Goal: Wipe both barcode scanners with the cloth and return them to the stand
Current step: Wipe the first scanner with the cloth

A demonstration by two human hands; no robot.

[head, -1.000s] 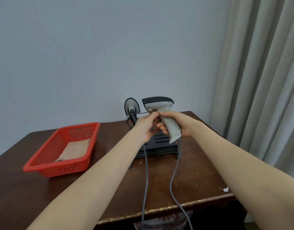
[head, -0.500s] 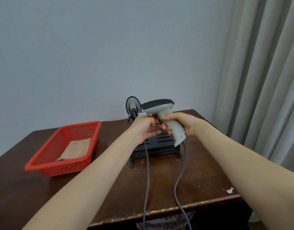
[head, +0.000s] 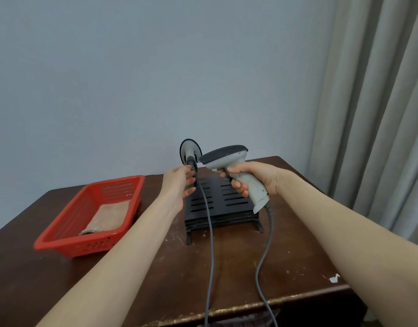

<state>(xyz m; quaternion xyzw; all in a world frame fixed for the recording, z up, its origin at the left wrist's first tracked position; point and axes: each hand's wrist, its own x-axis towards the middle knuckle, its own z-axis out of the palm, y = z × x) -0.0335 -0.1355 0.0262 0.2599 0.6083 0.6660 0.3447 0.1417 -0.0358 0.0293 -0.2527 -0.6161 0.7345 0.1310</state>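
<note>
The right hand (head: 255, 178) has its fingers curled round the handle of the grey scanner (head: 226, 156), holding it in the air over the black slotted stand (head: 226, 208), head pointing left. The left hand (head: 174, 185) reaches with loosely straight fingers to the dark handle of the second scanner (head: 190, 149), which stands upright at the stand's far left corner; it touches the handle without closing on it. The cloth (head: 108, 217) lies in the red basket (head: 68, 241) on the desk (head: 156, 279), left of the stand, and both scanner cables (head: 211, 256) trail over the desk's near edge.

place: home room | evidence: worn wooden table (head: 156, 291), grey curtain (head: 373, 114), plain wall (head: 156, 67)
</note>
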